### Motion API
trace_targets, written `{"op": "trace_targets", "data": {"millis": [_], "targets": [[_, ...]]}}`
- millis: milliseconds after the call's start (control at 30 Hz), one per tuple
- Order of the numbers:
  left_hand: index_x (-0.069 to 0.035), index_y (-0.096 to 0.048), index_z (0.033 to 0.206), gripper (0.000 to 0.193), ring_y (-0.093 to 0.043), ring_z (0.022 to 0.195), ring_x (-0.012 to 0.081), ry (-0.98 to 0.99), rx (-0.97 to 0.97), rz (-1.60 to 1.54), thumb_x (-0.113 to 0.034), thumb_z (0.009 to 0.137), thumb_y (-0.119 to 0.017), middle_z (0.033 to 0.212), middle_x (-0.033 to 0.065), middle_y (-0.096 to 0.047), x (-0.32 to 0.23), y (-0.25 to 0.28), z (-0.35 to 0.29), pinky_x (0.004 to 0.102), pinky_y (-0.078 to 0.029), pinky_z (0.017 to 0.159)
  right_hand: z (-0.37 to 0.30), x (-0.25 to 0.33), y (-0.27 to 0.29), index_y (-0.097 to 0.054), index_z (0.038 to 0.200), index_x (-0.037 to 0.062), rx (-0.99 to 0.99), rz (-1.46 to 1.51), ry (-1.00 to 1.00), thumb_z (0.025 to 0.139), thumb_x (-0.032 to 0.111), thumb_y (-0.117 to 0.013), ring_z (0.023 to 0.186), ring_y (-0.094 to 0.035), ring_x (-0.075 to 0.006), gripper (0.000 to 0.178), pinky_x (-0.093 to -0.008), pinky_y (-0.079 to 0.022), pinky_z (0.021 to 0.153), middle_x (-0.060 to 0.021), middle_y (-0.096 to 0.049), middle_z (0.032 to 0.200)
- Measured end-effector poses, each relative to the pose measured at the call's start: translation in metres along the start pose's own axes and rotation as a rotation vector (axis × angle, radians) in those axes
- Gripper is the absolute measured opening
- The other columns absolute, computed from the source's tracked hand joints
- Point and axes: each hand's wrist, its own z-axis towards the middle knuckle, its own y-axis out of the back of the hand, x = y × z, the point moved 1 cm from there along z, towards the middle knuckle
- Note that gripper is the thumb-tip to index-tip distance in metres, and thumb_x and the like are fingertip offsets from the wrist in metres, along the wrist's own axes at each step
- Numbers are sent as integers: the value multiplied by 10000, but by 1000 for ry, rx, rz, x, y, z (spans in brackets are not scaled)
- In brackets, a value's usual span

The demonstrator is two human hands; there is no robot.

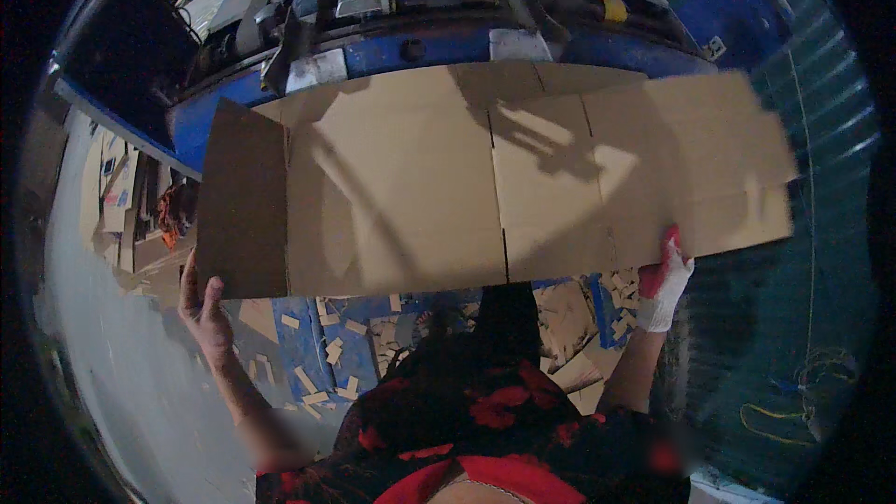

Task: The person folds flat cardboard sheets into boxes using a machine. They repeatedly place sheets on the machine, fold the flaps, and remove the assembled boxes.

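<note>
Hands wide apart on cardboard

hands: 2, left hand and right hand | glove: 1 | forearms: 2 | cardboard sheet: 1 | shirt: 1 | pale plates: 2 | yellow band: 1 | orange bundle: 1 | boards: several, too blurred to count | scraps: more than ten, too small and overlapping for an exact count

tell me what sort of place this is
Likely a carton-making workshop: a long blue metal machine stands ahead, a wide, slotted brown cardboard sheet is being held, and small rectangular brown cardboard offcuts lie scattered below.
</note>
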Motion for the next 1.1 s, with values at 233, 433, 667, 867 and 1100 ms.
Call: {"op": "trace_targets", "data": {"millis": [233,433,667,867,1100], "targets": [[4,-537,1249,406,-565,1068,211,155,84,9,-37,863,-656,1150,78,-624,30,-64,-35,338,-408,967,-63,-17,-92,-434,1357,47,903,-1655,687,772,282,-713,1302,-357,-402,690,-522,-306,1059,-204,-406,1373],[-71,-459,1391,711,-442,1310,331,-455,427,544,111,722,-619,1406,194,-460,6,-119,-35,393,-367,1068,-59,-14,-118,-476,1308,58,1218,-1735,852,692,270,-716,1316,-311,-439,695,-652,-202,1072,-225,-381,1364],[-69,-478,1366,750,-443,1296,366,-583,400,477,17,654,-698,1379,177,-487,-3,-162,24,433,-404,1055,4,-39,-136,-562,1253,108,1134,-1614,1182,687,76,-637,1248,-425,-367,572,-557,-361,1012,-154,-454,1351],[-54,-502,1341,692,-465,1290,332,-683,306,572,19,689,-723,1358,163,-519,8,-192,81,401,-400,1053,59,-66,-186,-603,1231,159,889,-1330,1461,786,103,-556,1219,-492,-325,451,-502,-382,1037,-105,-533,1303],[-154,-500,1361,496,-421,1311,329,-606,379,614,-76,870,-499,1385,141,-492,36,-240,160,405,-349,1090,130,-100,-249,-563,1268,151,909,-1261,1409,766,17,-557,1192,-495,-355,519,-501,-385,1030,-124,-509,1331]]}}
